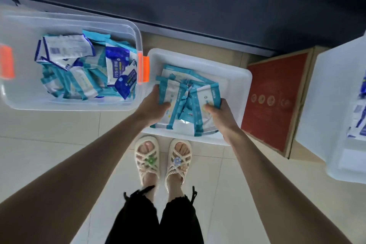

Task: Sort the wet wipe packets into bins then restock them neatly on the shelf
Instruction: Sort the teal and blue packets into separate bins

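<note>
Clutching teal packets (178,103) over white bin (245,77), left hand (154,103), right hand (221,115), fingers (210,108) curled round them, long axes pointing away

Lay open from above at white bin (231,85); crowded left by orange latch (143,69), right by red carton (275,95).

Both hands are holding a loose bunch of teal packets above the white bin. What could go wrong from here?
1. The teal packets, squeezed between the left hand and right hand, splay at odd angles. Some could slip out and drop by the sandals instead of into the white bin.
2. The clear bin holds blue packets among teal ones, so a teal one buried there could be missed.
</note>
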Available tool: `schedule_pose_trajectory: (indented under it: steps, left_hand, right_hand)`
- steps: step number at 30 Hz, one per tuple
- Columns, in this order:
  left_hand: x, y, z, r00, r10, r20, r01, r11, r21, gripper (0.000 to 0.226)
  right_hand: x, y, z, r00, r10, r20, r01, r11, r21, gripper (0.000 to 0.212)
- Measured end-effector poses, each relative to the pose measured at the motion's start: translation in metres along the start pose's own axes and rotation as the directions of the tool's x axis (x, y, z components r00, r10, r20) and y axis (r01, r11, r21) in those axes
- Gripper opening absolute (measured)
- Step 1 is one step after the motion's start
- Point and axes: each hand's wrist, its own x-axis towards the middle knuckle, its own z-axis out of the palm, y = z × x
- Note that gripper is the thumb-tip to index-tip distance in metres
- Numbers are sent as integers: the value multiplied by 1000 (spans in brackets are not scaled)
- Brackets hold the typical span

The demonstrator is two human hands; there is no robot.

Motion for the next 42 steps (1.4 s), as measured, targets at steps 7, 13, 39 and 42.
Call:
schedule_pose_trajectory:
  steps: [7, 13, 39, 42]
  left_hand:
    - [107, -32, 31, 987, 158, -23, -129, 877, 462, 42]
    - [184, -51, 41, 965, 264, 5, -204, 733, 649, 50]
    - [20, -43, -42, 953, 146, -266, -32, 921, 388, 36]
    - [3, -62, -79, 932, 87, -352, 37, 943, 332, 35]
  right_hand:
    - [106, 47, 9, 993, -121, 8, 118, 945, -305, 31]
    - [181, 72, 10, 975, -221, 26, 204, 840, -503, 44]
    - [61, -43, 67, 932, -300, 201, 358, 691, -628, 42]
    - [40, -68, 101, 906, -358, 227, 420, 682, -599, 39]
